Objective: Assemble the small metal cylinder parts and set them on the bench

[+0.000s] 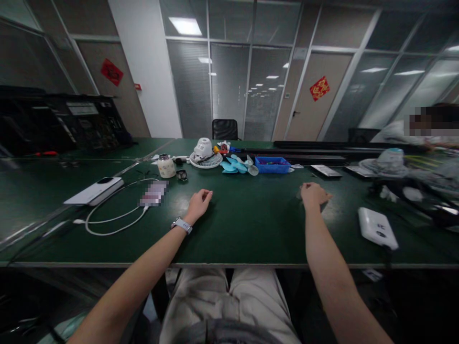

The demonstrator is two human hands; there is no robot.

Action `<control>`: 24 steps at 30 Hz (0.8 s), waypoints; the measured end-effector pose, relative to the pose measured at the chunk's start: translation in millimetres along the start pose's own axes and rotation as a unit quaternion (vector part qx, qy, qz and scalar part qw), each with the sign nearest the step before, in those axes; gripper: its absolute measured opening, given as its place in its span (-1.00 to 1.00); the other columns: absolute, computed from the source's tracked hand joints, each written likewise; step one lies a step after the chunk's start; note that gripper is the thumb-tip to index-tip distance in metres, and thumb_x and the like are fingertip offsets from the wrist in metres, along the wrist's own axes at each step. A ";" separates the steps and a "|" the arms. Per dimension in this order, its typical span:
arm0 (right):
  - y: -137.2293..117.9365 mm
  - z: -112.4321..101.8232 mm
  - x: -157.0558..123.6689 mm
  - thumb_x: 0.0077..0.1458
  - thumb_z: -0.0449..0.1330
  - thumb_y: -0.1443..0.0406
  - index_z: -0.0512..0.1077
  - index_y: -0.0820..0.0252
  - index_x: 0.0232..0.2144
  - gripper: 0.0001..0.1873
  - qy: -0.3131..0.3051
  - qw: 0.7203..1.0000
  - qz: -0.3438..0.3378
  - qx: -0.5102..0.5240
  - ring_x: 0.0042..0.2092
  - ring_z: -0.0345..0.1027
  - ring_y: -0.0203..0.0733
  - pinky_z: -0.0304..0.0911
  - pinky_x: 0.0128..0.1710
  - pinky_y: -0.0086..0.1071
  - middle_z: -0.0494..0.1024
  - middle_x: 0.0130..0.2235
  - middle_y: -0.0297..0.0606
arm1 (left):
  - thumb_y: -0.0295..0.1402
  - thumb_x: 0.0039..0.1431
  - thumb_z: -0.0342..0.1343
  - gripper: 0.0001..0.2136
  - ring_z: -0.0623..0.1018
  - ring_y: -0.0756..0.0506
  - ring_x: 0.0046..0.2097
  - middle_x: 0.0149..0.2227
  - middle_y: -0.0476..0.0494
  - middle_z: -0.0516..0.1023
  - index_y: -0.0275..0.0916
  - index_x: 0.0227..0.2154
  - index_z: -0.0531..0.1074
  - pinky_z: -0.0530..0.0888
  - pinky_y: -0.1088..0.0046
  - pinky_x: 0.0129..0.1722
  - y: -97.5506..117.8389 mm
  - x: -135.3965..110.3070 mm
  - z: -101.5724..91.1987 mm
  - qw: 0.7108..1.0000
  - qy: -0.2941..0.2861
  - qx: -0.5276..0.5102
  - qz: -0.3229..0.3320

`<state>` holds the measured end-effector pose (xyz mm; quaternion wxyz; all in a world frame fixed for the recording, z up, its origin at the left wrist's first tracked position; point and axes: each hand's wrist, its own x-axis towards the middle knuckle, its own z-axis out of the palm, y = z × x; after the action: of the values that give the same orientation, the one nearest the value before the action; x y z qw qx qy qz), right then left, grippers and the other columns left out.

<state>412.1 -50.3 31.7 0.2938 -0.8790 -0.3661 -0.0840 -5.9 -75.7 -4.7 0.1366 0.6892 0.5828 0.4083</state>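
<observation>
The person sits at a green counter (251, 224), both bare forearms stretched across it toward the fan (204, 154) that lies far out at the middle. The left hand (199, 203), with a watch (181, 224) on its wrist, rests well short of the fan and almost in line with it. Its fingers are curled together into a loose fist with nothing visible inside. The right hand (313, 195) lies knuckles up, short of the fan and well to its right. Whether it covers anything or is merely curled, I cannot tell.

Nearest the right hand, further right of the fan again, a white box (377, 228) lies flat. It looks like light, stiff, smooth plastic, probably best gripped across its long sides.

Nearest the left hand, short of the fan and to its left, a white cable (107, 222) loops from a small blurred item (154, 193). It looks soft, light and floppy, so the plug end is likely the surest hold.

A flat white device (95, 190) lies further left. A jar (166, 166) stands just left of the fan. Blue blades (234, 166) and a blue tray (272, 165) lie to its right. A black chair (224, 129) stands beyond the fan, and another person's sleeve (394, 131) shows far to its right.
</observation>
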 end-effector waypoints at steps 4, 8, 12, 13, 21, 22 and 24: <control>-3.6 -4.4 -2.8 0.18 0.04 0.24 0.53 0.19 -0.18 -0.69 0.009 1.000 0.004 0.007 -0.12 0.40 0.02 -0.02 -0.01 -0.10 0.55 -0.21 -0.01 | -0.08 0.22 -0.08 -0.64 0.53 -0.12 -0.29 -0.32 -0.17 0.59 -0.25 -0.28 0.47 0.39 0.39 -0.29 0.5 -0.7 -0.5 1.000 0.000 -0.003 -0.001; -3.6 -11.4 -3.5 0.17 0.07 0.22 0.55 0.17 -0.19 -0.71 -0.007 1.000 0.018 0.004 -0.10 0.41 0.03 0.02 -0.01 -0.10 0.55 -0.20 0.00 | -0.07 0.22 -0.08 -0.64 0.53 -0.12 -0.30 -0.34 -0.16 0.58 -0.25 -0.29 0.46 0.38 0.40 -0.31 -2.0 -0.1 0.4 1.000 -0.002 -0.004 0.010; -3.2 -14.7 -1.8 0.15 0.10 0.22 0.56 0.13 -0.21 -0.73 -0.032 0.999 0.030 0.002 -0.09 0.41 0.05 0.02 0.01 -0.07 0.55 -0.18 -0.02 | -0.08 0.23 -0.09 -0.64 0.53 -0.12 -0.30 -0.35 -0.16 0.58 -0.25 -0.28 0.46 0.37 0.40 -0.31 -4.1 0.5 0.9 1.000 -0.001 0.004 0.006; -3.2 -15.2 -1.6 0.14 0.11 0.22 0.56 0.11 -0.21 -0.74 -0.040 0.999 0.033 0.001 -0.08 0.41 0.05 0.02 0.02 -0.05 0.55 -0.17 -0.04 | -0.08 0.23 -0.09 -0.64 0.53 -0.12 -0.30 -0.35 -0.16 0.58 -0.25 -0.27 0.46 0.37 0.40 -0.31 -4.3 0.6 1.0 1.000 -0.001 0.005 0.005; 9.1 -25.3 1.9 -0.05 0.26 -0.02 0.43 0.02 0.03 -0.42 -0.044 0.998 0.055 0.004 0.18 0.15 0.23 -0.01 0.11 0.12 0.37 0.11 0.04 | -0.09 0.23 -0.08 -0.65 0.54 -0.12 -0.28 -0.32 -0.18 0.58 -0.25 -0.26 0.46 0.39 0.40 -0.30 -1.9 0.0 -0.1 1.000 -0.006 0.009 -0.002; 13.5 -27.0 4.6 -0.14 0.32 -0.03 0.36 0.04 0.09 -0.27 -0.056 0.996 0.073 0.004 0.19 0.14 0.26 0.01 0.11 0.14 0.32 0.15 0.09 | -0.09 0.23 -0.08 -0.65 0.54 -0.12 -0.28 -0.32 -0.18 0.59 -0.25 -0.26 0.46 0.39 0.40 -0.31 -1.6 -0.2 -0.2 1.000 -0.007 0.009 -0.003; 23.9 -29.0 11.7 -0.29 0.42 0.02 0.31 0.12 0.14 -0.09 -0.108 0.989 0.104 -0.004 0.16 0.18 0.30 0.10 0.07 0.16 0.30 0.15 0.19 | -0.09 0.23 -0.07 -0.66 0.54 -0.12 -0.29 -0.32 -0.17 0.59 -0.24 -0.26 0.46 0.39 0.40 -0.31 -1.5 -0.4 -0.1 1.000 -0.009 0.008 -0.006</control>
<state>439.0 -73.4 48.6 0.2557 -0.9173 -0.3025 0.0412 -7.0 -75.6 -5.7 0.1387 0.6901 0.5891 0.3968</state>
